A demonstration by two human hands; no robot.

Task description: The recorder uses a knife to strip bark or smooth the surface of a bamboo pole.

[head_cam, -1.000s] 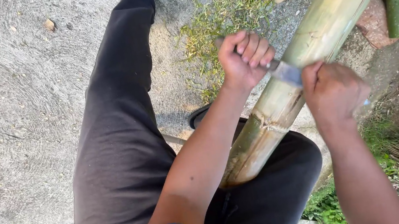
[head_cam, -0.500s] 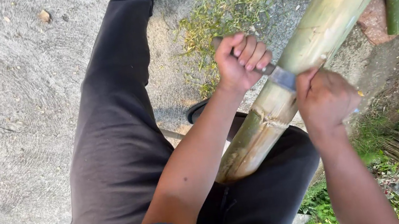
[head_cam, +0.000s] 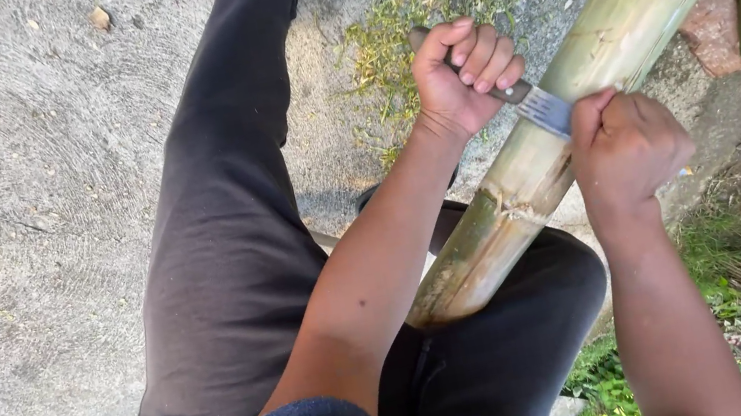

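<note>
Both my hands are closed tight on a knife, left hand (head_cam: pixel 464 75) on the handle and right hand (head_cam: pixel 630 152) on the far end, its blade (head_cam: pixel 544 111) laid across the bamboo pole (head_cam: pixel 630 10) propped over my lap, mid-scrape; next, I judge, calls for an even pull.

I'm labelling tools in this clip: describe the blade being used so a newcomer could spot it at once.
Start at the thick bamboo pole slanting from the top right down to the person's lap. Across it, between the left hand and the right hand, lies the knife. It is the only grey metal thing there, a flat blade bridging the two fists.
</note>
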